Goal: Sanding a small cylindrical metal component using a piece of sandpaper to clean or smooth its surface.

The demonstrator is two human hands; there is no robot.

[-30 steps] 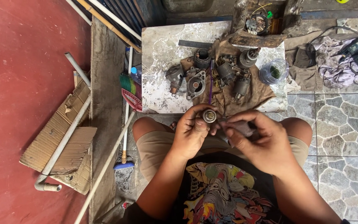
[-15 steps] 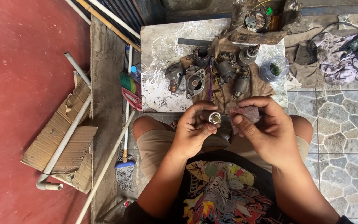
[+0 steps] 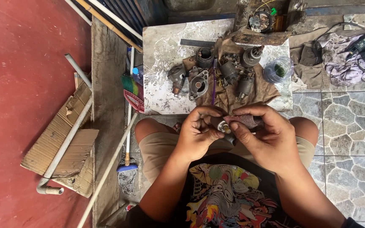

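1. Outdoor floor, red concrete left, stone tiles right; marble slab [image 3: 161, 63] ahead.
2. On slab: brown rag [image 3: 267, 86] with dismantled motor parts [image 3: 229, 74], still apart.
3. Left hand [image 3: 197, 135] closed around small metal part [image 3: 224, 126], above lap.
4. Right hand [image 3: 271, 139] pinching sandpaper piece [image 3: 243, 120] against it; judged mid-cleaning, reassembly not begun.

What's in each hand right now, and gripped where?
Left hand pinches a small round metal part by its side, its shiny end showing. Right hand holds a reddish-brown abrasive strip against it, thumb under, fingers on top. Rest of the part is hidden.
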